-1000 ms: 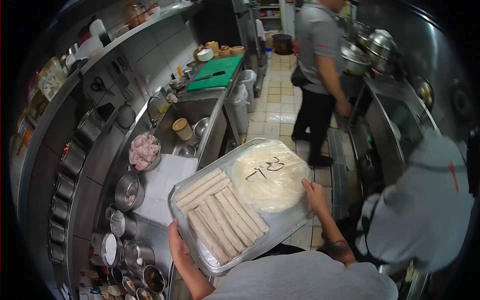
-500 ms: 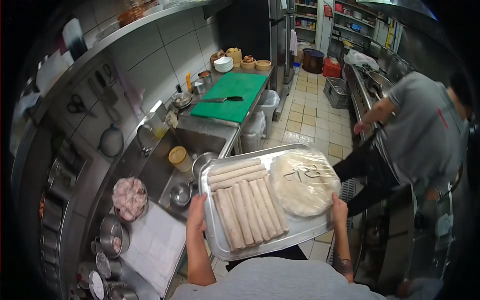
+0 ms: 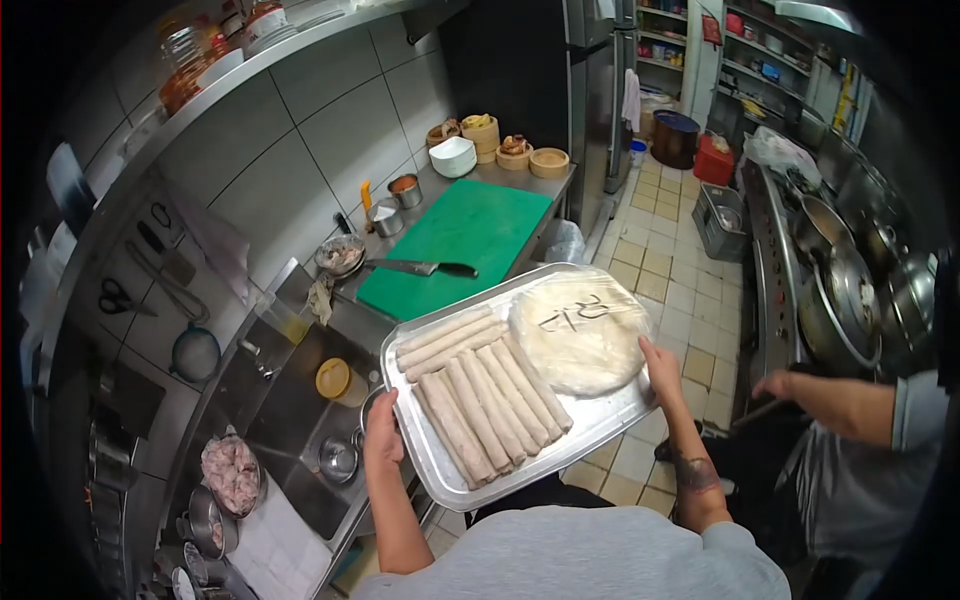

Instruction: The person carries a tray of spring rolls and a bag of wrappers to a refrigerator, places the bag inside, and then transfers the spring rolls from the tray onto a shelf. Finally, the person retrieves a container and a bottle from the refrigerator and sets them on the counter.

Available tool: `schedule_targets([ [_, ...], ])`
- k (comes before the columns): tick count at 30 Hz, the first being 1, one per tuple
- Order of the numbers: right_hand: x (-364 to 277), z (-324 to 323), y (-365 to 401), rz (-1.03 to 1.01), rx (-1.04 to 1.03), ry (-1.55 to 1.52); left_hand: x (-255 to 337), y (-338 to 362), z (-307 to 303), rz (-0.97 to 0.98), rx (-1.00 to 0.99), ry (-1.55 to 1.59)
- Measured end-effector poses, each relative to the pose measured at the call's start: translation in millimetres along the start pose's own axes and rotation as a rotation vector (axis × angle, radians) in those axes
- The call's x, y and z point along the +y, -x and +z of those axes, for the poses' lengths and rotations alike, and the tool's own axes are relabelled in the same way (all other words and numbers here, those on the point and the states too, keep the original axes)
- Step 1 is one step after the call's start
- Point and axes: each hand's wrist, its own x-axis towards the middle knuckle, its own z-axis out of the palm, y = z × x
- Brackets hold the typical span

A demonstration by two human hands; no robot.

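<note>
The left hand [image 3: 383, 425] and right hand [image 3: 662, 370] grasp the metal tray [image 3: 600, 415] at nine and three o'clock, five o'clock from the green board [image 3: 470, 230]; likely stiff, its soft rolls [image 3: 490, 405] could slide.

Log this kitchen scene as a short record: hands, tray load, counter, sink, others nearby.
Left hand: grips the left side of the metal tray
Right hand: grips the tray's right side
Tray load: pale spring rolls in two crosswise groups; round plastic-wrapped pack with dark handwriting
Counter: kitchen knife on green cutting board
Sink: yellow-lidded tub
Others nearby: co-worker's hand at right, near the stove
</note>
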Motion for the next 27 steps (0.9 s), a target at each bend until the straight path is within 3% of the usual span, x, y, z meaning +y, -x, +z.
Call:
schedule_targets([
  [3, -25.5, 38.9, -91.6, -0.124, -0.072, 0.021, 18.1, -41.5, 34.0, -0.003, 0.031, 0.061],
  [7, -58.3, 86.8, -186.5, -0.043, -0.188, 0.022, 30.8, -133.1, 64.3, -0.008, 0.106, 0.133],
  [11, -73.3, 130.3, -271.6, 0.006, -0.135, 0.056, 40.6, -280.4, 84.6, 0.073, 0.045, 0.057],
  [13, -79.5, 155.9, -304.9, -0.025, -0.074, 0.033, 54.7, -362.9, 88.2, 0.012, 0.053, -0.065],
  [15, -82.2, 165.3, -332.0, 0.004, -0.081, 0.077, 82.9, -409.9, 134.8, 0.009, 0.059, -0.309],
  [17, -70.3, 183.7, -351.2, 0.024, -0.03, 0.022, 127.5, -406.7, 223.8, -0.063, 0.202, -0.525],
  [22, -48.5, 233.4, -400.1, 0.174, -0.005, 0.052, 102.6, -581.6, 262.3, 0.014, 0.23, -0.767],
  [25, -42.5, 243.4, -420.7, 0.175, -0.106, -0.065, 82.3, -627.3, 282.6, -0.039, 0.266, -0.806],
  [27, -50.8, 241.2, -436.1, 0.105, -0.295, -0.091, 71.8, -638.5, 298.9, -0.028, 0.311, -0.865],
])
